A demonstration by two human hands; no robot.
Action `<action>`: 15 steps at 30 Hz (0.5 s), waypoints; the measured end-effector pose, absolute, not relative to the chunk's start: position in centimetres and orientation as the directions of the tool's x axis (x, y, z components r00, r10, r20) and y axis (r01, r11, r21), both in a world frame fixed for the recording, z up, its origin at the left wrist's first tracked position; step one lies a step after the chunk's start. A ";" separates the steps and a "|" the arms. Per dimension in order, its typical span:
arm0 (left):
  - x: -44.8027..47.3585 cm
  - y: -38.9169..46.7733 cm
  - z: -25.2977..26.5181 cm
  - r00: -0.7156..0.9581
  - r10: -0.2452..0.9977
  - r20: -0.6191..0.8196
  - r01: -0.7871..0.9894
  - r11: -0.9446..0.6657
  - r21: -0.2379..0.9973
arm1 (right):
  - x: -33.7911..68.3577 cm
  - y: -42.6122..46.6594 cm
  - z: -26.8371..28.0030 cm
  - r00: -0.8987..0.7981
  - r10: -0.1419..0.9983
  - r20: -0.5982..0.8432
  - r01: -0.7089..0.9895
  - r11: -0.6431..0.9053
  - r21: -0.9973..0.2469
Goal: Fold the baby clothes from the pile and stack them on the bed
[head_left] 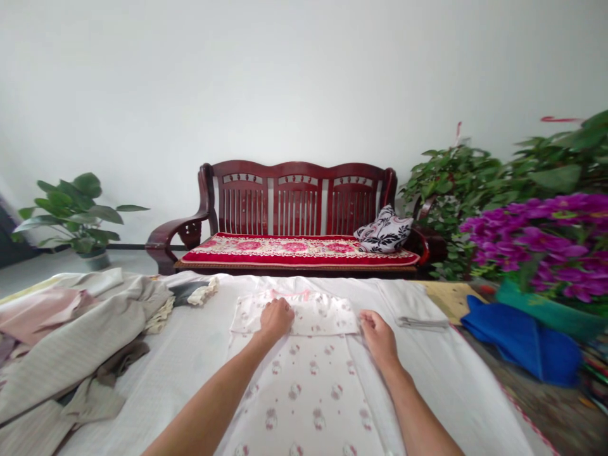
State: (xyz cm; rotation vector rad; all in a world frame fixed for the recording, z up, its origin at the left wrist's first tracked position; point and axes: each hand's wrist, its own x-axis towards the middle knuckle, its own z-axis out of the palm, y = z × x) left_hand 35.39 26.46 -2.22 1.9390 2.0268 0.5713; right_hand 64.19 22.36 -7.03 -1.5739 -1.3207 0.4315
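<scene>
A white child's shirt [304,392] printed with small cartoon cat figures lies flat before me, its pink-edged neckline at the far end. Its sleeves lie folded across the upper part in a band. My left hand [276,318] rests on that band left of its middle, fingers curled down; whether cloth is between them is hidden. At the band's right end, my right hand [379,334] has thumb and forefinger pinched together at the edge of the shirt.
On the left, rumpled clothes [90,329] are heaped. A folded whitish garment [415,305] lies at the back right of the white cloth [456,373]. Further right are a blue cloth [522,342] and purple flowers [546,237] in a green pot. A wooden bench [297,199] stands behind.
</scene>
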 end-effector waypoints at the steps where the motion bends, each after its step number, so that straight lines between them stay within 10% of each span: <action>1: 35.2 26.8 -2.1 -0.076 0.994 0.074 0.868 0.029 0.496 | 64.1 22.4 -7.0 0.337 0.888 0.313 0.539 0.091 -0.837; 15: 30.0 28.9 -4.4 -0.268 0.962 0.056 0.667 0.144 0.731 | 61.2 21.2 -6.1 -0.158 0.866 0.474 0.863 0.355 -0.360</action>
